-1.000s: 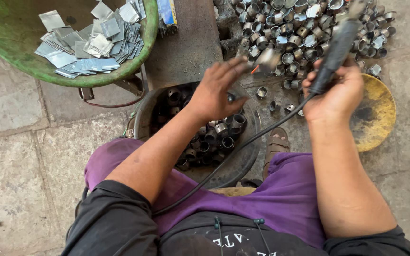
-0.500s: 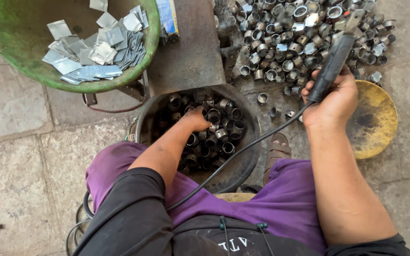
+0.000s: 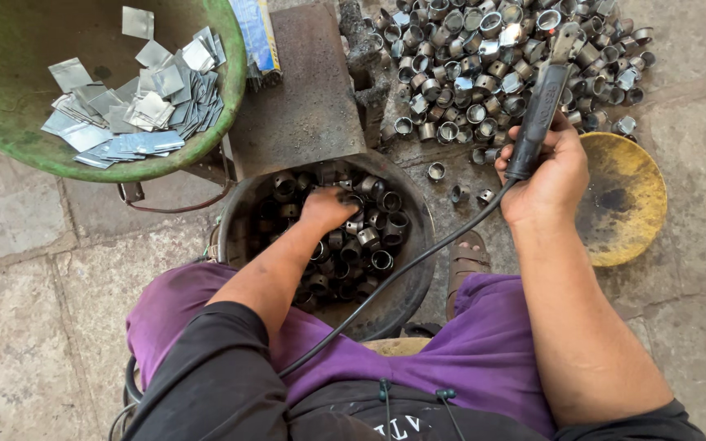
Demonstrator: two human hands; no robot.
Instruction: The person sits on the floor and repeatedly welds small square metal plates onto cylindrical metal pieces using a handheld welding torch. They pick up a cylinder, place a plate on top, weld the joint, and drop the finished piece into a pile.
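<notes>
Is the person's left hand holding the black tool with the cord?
No, the left hand is down in the dark bucket of metal rings, while the right hand grips the black corded tool.

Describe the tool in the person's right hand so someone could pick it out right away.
Start at the heap of short metal rings on the stone floor, upper right. At its near edge the right hand grips a black handled tool. Unlike the loose shiny rings, it is long, dark and trails a black cable.

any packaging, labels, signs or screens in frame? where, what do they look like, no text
Flat package: top centre, wedged between the green basin and the rusty metal plate; long, narrow, blue with a yellow edge.
White lettering: bottom edge, on the person's black top.
No signs or screens.
</notes>
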